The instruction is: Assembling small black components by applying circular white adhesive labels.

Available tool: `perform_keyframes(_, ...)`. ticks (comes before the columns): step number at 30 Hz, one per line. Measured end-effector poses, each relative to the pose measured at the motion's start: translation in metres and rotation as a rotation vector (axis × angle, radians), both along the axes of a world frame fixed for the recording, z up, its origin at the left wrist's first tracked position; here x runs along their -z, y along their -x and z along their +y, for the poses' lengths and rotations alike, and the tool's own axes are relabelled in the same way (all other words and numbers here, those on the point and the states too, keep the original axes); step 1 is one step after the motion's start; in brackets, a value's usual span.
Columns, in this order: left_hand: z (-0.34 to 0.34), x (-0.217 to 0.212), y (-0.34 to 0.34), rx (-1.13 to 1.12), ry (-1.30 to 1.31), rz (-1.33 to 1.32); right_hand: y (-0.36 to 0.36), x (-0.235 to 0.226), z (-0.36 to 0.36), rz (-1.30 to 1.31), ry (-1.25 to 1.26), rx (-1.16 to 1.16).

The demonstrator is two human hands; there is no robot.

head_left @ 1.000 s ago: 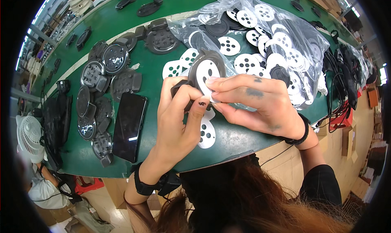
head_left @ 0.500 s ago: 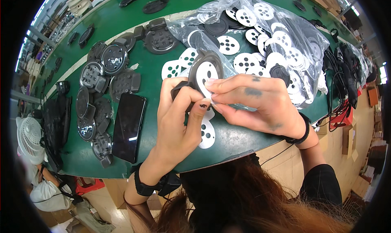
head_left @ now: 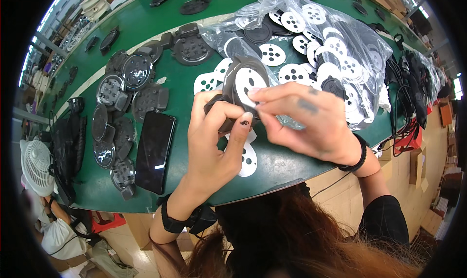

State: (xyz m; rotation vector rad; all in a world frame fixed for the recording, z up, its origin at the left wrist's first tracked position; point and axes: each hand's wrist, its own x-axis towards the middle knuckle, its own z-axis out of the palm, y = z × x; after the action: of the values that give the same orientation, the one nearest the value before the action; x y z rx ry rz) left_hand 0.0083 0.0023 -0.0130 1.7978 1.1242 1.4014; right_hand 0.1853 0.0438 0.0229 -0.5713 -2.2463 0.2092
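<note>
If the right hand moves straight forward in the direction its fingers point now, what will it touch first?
The right hand points to the person's left, its fingertips already on the white perforated disc of the black round part that the left hand holds. It would probably press that disc first; depth is unclear.

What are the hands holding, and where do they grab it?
The left hand grips a round black part at its lower left edge and back. The right hand pinches the white holed disc on its face, at the lower right edge.

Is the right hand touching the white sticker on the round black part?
Touching. In the head view, the right hand presses its fingertips onto the white sticker.
</note>
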Motion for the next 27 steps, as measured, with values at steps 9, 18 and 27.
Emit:
perform_keyframes(9,-0.001,-0.011,0.006,-0.007,0.078,-0.216,-0.022,-0.022,0.029,0.44,0.264,0.219)
perform_keyframes(18,0.001,-0.02,0.012,-0.018,0.217,-0.691,-0.016,-0.012,0.02,0.027,0.406,0.007)
perform_keyframes(27,-0.002,-0.013,0.012,0.223,0.393,-0.652,-0.013,-0.014,0.019,0.328,0.756,-0.415)
